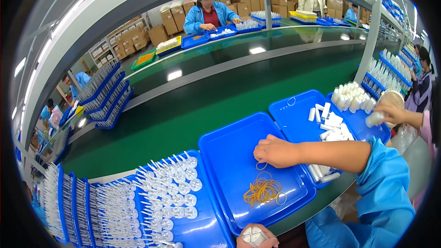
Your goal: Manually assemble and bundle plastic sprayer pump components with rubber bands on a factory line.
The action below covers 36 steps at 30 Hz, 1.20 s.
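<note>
At the lower edge my left hand (pixel 272 240) is closed around a round white bundle (pixel 253 236), whose end shows several segments. My right hand (pixel 278 151) reaches in from the right over a blue tray (pixel 225 144), fingers pinched on a thin rubber band (pixel 261 166). Below it in the same tray lies a tangled heap of tan rubber bands (pixel 262 190), with one pale loop (pixel 281 198) beside the heap. In the blue tray to the right (pixel 294 110) are loose white cylinders (pixel 337 121), some of them behind my right forearm.
Left of me, a blue tray (pixel 206 222) bears rows of clear, thin-stemmed pieces (pixel 172 197), beside stacked trays (pixel 76 202). A green conveyor (pixel 183 124) runs beyond. On the right, a co-worker's hand (pixel 390 112) moves a blurred white piece near white bundles (pixel 351 96). Another person works across the belt.
</note>
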{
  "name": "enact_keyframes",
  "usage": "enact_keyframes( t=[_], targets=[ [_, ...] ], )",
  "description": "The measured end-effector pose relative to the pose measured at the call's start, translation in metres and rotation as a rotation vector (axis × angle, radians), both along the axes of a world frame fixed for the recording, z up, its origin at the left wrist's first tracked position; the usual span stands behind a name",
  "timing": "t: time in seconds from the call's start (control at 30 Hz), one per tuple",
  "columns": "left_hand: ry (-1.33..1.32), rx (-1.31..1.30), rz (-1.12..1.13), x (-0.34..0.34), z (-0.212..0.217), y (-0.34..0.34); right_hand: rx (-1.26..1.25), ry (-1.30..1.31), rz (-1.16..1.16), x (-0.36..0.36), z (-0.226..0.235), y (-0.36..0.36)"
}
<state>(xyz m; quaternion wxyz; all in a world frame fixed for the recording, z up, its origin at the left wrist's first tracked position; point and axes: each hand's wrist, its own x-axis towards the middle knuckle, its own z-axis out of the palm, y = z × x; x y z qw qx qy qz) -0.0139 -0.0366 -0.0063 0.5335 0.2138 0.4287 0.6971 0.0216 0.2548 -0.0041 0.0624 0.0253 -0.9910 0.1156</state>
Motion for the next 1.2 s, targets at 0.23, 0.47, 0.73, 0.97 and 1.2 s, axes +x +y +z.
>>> enact_keyframes(
  t=[0.23, 0.47, 0.73, 0.97, 1.2],
  targets=[
    [-0.099, 0.094, 0.345, 0.008, 0.007, 0.008, -0.166, 0.198, 0.208, 0.028, 0.06, -0.084],
    [-0.569, 0.504, -0.33, -0.003, 0.015, -0.003, -0.146, 0.435, 0.133, 0.066, 0.06, -0.131],
    [-0.193, 0.286, -0.058, 0.0, 0.019, -0.004, -2.405, 0.139, -0.012, 0.096, 0.047, -0.105],
    [0.659, -0.174, 0.077, -0.003, 0.023, 0.017, -1.198, -0.342, 0.39, 0.08, 0.078, -0.131],
    [0.037, 0.118, 0.148, -0.006, 0.033, 0.013, -2.198, 0.037, 0.519, 0.088, 0.038, -0.147]
  ],
)
